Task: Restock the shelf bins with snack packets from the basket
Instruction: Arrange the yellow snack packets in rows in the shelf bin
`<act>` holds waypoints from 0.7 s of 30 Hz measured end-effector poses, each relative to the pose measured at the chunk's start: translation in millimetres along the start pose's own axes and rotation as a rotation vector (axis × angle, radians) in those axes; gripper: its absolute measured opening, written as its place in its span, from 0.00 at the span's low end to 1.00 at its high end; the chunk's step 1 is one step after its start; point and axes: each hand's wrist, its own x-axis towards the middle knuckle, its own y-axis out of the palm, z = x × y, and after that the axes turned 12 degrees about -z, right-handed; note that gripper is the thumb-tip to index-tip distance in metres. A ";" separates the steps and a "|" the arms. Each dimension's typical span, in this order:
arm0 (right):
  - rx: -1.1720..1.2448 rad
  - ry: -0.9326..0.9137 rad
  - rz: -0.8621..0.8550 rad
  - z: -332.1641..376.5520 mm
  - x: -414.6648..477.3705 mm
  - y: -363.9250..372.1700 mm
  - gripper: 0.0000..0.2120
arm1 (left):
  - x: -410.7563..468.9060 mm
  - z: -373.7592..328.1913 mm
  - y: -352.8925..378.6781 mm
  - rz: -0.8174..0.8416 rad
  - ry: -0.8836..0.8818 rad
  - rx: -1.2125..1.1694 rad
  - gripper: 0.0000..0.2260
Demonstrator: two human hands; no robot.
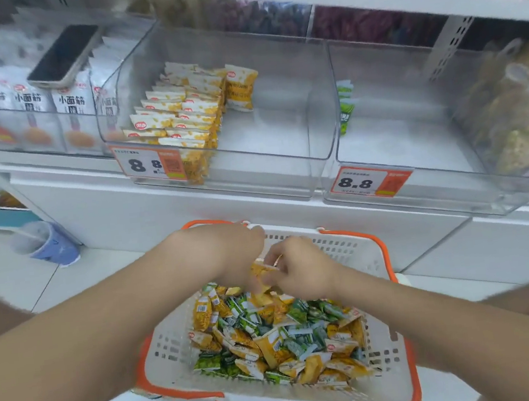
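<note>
Yellow foil snack packets [262, 270], pinched by left hand [229, 253] and right hand [300, 268] over the orange-rimmed white basket [384, 247], may be spilled — grip looks loose

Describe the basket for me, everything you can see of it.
The basket is white slotted plastic, as it looks, with an orange rim, standing upright below the shelf bins. It holds a loose heap of yellow and green snack packets. The left hand and right hand hold yellow packets over its far end.
</note>
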 end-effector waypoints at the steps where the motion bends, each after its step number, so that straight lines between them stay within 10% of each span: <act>1: -0.003 -0.042 -0.064 13.2 -2.0 -11.4 0.10 | -5.7 1.8 -5.5 -0.004 -0.028 -0.062 0.38; 10: 0.243 -0.299 -0.653 85.8 -12.0 -99.5 0.09 | -39.4 18.1 -55.3 -0.586 -0.098 -0.909 0.19; 15: 0.381 -0.222 -0.766 84.4 9.9 -125.1 0.10 | -42.9 22.8 -68.7 -0.549 -0.123 -1.570 0.14; 21: 0.508 -0.065 -0.604 80.1 24.8 -130.6 0.05 | -40.4 23.4 -74.2 -0.595 -0.211 -1.763 0.09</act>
